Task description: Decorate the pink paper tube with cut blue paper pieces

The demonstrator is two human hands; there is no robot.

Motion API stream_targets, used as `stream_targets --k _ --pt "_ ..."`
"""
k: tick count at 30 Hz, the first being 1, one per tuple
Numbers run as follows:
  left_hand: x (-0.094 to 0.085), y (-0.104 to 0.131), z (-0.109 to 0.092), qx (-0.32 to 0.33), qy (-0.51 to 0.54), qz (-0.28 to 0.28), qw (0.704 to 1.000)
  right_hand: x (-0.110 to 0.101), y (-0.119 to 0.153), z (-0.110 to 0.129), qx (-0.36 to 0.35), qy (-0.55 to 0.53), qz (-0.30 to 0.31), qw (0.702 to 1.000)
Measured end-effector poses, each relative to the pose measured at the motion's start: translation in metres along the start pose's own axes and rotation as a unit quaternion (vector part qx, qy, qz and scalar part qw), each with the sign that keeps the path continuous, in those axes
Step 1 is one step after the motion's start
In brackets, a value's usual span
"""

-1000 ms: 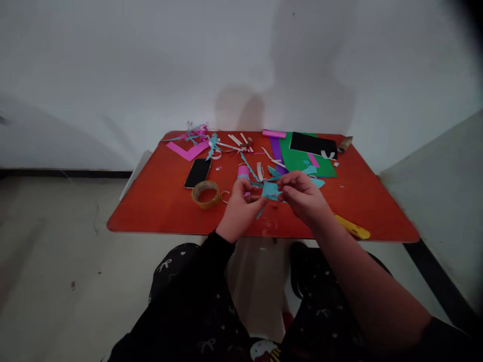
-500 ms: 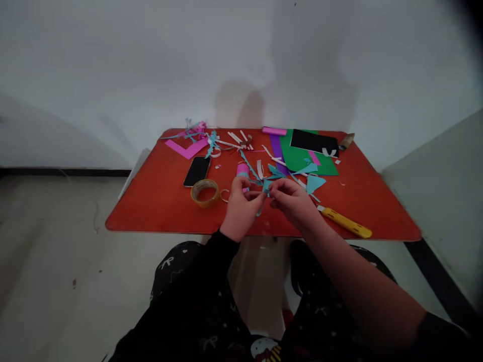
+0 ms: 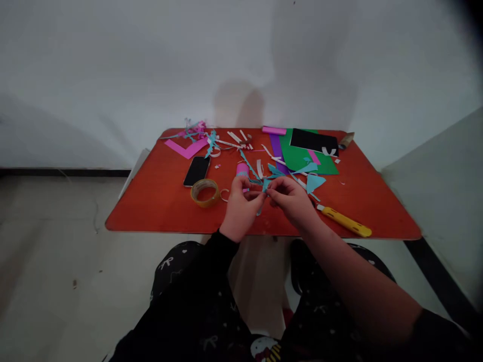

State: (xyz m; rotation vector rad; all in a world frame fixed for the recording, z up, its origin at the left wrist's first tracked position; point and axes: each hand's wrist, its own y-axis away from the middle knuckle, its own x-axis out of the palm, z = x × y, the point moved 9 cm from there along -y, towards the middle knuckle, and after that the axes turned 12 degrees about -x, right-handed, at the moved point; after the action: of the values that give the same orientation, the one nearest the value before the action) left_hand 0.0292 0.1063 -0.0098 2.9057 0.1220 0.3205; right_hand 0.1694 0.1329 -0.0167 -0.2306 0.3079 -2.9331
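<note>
Leftmost, the phone (image 3: 196,171) lies behind the tape roll (image 3: 206,203), both well clear of the fingers. Next comes the left hand (image 3: 240,210), thumb and fingers pinched together on the left side of a small blue paper (image 3: 266,184); a pink tube (image 3: 242,169) stands just beyond its knuckles. The blue paper sits between the two hands, its visible part narrow and seeming to run away from the body, though fingers hide its full shape. Neither hand is nearer: the right hand (image 3: 296,202) pinches its right side. Farther right lies the yellow cutter (image 3: 346,221), blade end toward that hand.
</note>
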Motion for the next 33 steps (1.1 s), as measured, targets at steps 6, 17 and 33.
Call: stream_targets --k 6,17,33 --pt "0.000 0.003 -0.001 0.018 -0.024 -0.003 1.000 0.000 -0.001 0.002 -0.013 0.032 0.006 0.999" --pt "-0.001 0.013 -0.010 0.054 -0.047 -0.018 0.997 0.006 0.001 0.010 -0.016 -0.037 -0.007 0.999" --pt "-0.073 -0.003 -0.014 0.037 -0.043 -0.083 0.995 0.040 -0.039 -0.041 -0.034 0.497 0.092 0.862"
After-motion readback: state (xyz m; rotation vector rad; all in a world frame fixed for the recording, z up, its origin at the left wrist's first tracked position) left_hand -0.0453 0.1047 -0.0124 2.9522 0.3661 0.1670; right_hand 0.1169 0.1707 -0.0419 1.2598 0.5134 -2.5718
